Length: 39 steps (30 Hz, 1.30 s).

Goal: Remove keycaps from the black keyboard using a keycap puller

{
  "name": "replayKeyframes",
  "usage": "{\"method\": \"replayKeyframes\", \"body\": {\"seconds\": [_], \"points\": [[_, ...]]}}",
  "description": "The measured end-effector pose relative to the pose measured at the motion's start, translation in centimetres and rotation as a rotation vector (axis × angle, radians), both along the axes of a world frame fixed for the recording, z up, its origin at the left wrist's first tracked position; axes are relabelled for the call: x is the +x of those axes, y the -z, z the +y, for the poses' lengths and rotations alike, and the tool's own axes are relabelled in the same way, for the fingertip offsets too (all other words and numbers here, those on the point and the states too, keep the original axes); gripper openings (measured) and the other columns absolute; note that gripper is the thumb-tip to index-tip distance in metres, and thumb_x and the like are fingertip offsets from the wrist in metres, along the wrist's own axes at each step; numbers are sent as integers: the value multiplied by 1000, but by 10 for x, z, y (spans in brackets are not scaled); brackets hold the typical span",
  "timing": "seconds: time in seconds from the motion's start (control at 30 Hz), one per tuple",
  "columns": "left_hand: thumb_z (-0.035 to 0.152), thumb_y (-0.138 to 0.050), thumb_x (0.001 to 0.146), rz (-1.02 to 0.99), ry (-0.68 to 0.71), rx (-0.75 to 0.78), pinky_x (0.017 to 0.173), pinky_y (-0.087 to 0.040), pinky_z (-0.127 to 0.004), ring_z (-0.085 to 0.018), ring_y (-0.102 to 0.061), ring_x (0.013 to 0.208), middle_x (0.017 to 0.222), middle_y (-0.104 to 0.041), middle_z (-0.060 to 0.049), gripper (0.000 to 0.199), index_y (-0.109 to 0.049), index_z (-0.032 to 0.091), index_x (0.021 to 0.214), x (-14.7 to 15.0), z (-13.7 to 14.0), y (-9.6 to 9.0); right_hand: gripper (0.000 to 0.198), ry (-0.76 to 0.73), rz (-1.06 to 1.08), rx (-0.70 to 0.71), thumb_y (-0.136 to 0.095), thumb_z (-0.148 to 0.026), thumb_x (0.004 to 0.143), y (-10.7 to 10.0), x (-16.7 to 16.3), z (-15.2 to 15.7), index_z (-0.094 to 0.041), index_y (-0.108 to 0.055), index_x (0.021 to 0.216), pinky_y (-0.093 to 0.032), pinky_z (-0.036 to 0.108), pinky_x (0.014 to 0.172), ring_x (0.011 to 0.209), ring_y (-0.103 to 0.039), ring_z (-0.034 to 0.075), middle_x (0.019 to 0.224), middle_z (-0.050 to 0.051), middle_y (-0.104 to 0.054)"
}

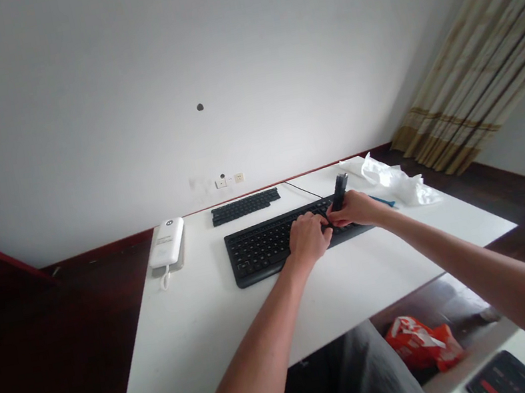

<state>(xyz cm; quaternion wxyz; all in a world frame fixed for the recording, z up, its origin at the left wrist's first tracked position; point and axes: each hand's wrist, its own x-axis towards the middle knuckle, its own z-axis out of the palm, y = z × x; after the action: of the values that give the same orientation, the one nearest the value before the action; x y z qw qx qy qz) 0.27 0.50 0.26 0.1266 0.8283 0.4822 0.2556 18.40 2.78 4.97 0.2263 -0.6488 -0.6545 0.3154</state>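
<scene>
Right of the black rectangular keyboard (261, 247) lies crumpled white sheeting (395, 183); my right fingers (340, 215) pinch a black stick-like tool (340, 193), left fingers (316, 219) bent, grip unclear.

From my remote seat, the head view shows me the left hand (308, 239) on a black keyboard (257, 255) — the right hand (352, 209) beside it, gripping a dark handheld tool (339, 191), tilted, its tip hidden. A keyboard-like black piece (245, 206) lies behind — white power bank (169, 241) leftward, crumpled white wrapping (392, 180) rightward.

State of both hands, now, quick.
Left hand: fingers bent over the keyboard; cannot tell whether it grips anything.
Right hand: closed, holding a black tool.
</scene>
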Motion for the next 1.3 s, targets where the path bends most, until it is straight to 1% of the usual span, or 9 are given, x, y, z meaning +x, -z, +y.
{"method": "replayKeyframes", "body": {"seconds": [0.13, 0.27, 0.37, 0.47, 0.57, 0.63, 0.8, 1.07, 1.3], "points": [[34, -66, 95, -15, -25, -10, 95, -52, -36, -23, -64, 102, 106, -69, -5, 17, -75, 24, 106, 1, 0, 0, 14, 85, 107, 26, -79, -31, 68, 8, -3, -4, -18, -76, 72, -56, 27, 52, 64, -74, 25, 63, 6, -75], [33, -66, 94, -20, -37, -12, 96, -52, -36, -23, -64, 103, 107, -69, -5, 18, -72, 23, 108, 1, -1, 0, 12, 57, -89, 112, -73, -30, 71, 6, -8, -8, -21, -78, 77, -53, 26, 55, 65, -73, 23, 57, 2, -72], [32, -69, 92, -51, -57, 4, 96, -52, -35, -22, -64, 103, 110, -68, -6, 26, -68, 19, 116, 2, 0, 1, 12, 42, -134, 90, -71, -29, 72, -2, -13, -8, -21, -79, 77, -51, 26, 56, 62, -71, 22, 57, 2, -72], [34, -68, 94, -20, -45, 13, 98, -51, -36, -23, -64, 104, 107, -67, -7, 22, -70, 19, 109, 2, 0, 1, 9, 16, -166, 94, -74, -29, 71, -8, -19, -9, -21, -77, 71, -49, 27, 55, 61, -69, 22, 55, 3, -70], [39, -64, 97, 21, -40, 19, 97, -51, -36, -24, -64, 102, 104, -67, -8, 23, -73, 18, 102, 2, 0, 1, 11, 21, -287, 185, -74, -29, 72, -9, -27, -14, -21, -75, 65, -46, 28, 56, 63, -68, 23, 57, 4, -69], [41, -63, 98, 27, -39, 19, 95, -52, -35, -23, -65, 99, 103, -68, -8, 25, -74, 18, 102, 1, 0, 1, 9, 57, -339, 237, -72, -29, 73, -8, -32, -21, -22, -77, 69, -44, 28, 56, 65, -68, 23, 60, 5, -70], [40, -62, 98, 21, -23, 51, 90, -54, -35, -23, -66, 95, 100, -69, -7, 24, -77, 21, 102, -1, -1, 0, 16, 147, -313, 313, -67, -30, 81, 8, -31, -42, -23, -81, 86, -46, 29, 61, 73, -72, 25, 68, 4, -75], [35, -66, 96, -35, 1, 46, 95, -53, -34, -23, -64, 100, 106, -70, -6, 19, -77, 24, 108, -1, -1, 4, 26, 266, 81, 510, -67, -44, 87, 60, -18, -56, -22, -76, 96, -59, 34, 76, 84, -76, 28, 92, 8, -81], [37, -64, 97, -36, 9, 57, 94, -53, -34, -23, -63, 100, 106, -70, -6, 20, -76, 24, 107, -2, -3, 3, 23, 267, 74, 576, -66, -43, 90, 68, -21, -63, -23, -75, 96, -58, 35, 80, 79, -73, 25, 93, 6, -80]]}}
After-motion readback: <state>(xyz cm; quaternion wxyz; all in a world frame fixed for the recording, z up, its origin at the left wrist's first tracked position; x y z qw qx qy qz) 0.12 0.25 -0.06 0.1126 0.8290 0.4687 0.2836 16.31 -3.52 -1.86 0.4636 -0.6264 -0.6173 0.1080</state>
